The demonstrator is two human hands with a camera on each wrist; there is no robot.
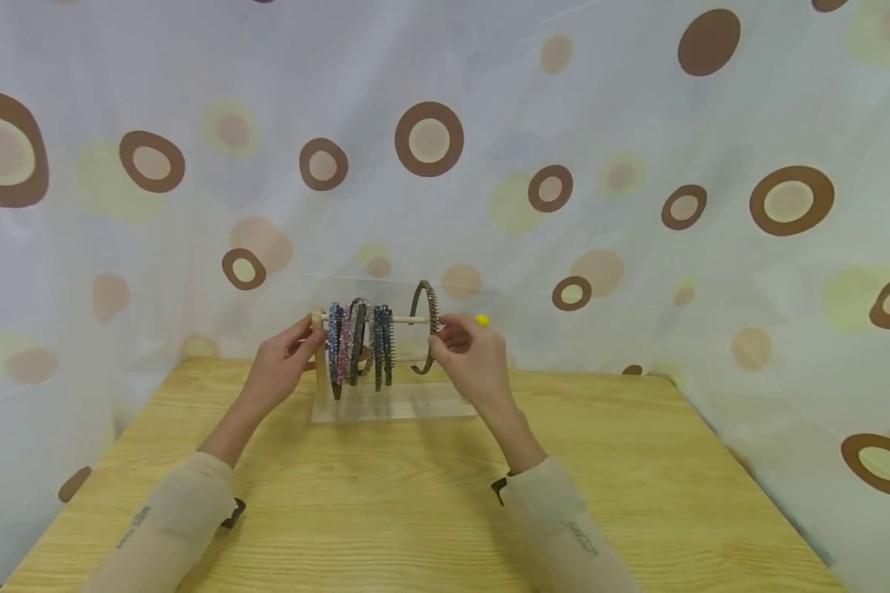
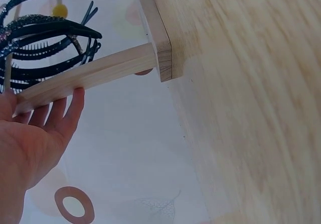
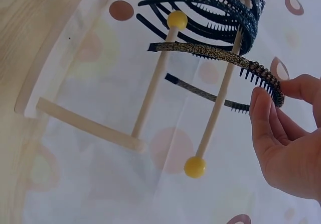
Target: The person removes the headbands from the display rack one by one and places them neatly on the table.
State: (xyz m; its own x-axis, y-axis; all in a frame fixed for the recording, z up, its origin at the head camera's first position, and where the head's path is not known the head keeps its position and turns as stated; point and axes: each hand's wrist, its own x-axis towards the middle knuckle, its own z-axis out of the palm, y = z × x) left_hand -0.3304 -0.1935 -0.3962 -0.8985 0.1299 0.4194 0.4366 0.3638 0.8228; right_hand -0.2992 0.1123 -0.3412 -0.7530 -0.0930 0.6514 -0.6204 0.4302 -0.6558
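A wooden headband stand (image 1: 321, 366) stands upright on the table. My left hand (image 1: 278, 371) grips its left post (image 2: 105, 71), thumb on one side and fingers on the other. Between thumb and fingertips my right hand (image 1: 480, 366) pinches a black toothed headband (image 3: 200, 49) with gold glitter at its curved top. That headband encircles the rod (image 3: 213, 121), near the end with a yellow ball (image 3: 194, 167). Farther left along the rod hang several glittery headbands (image 1: 352, 342) in blue, pink and black, bunched together.
A second rod (image 3: 153, 91), also tipped with a yellow ball (image 3: 177, 20), belongs to the same stand. The stand's flat base (image 1: 400, 405) lies on the wood-grain table (image 1: 386, 494). Behind it hangs a pale curtain (image 1: 489, 82) with brown circles.
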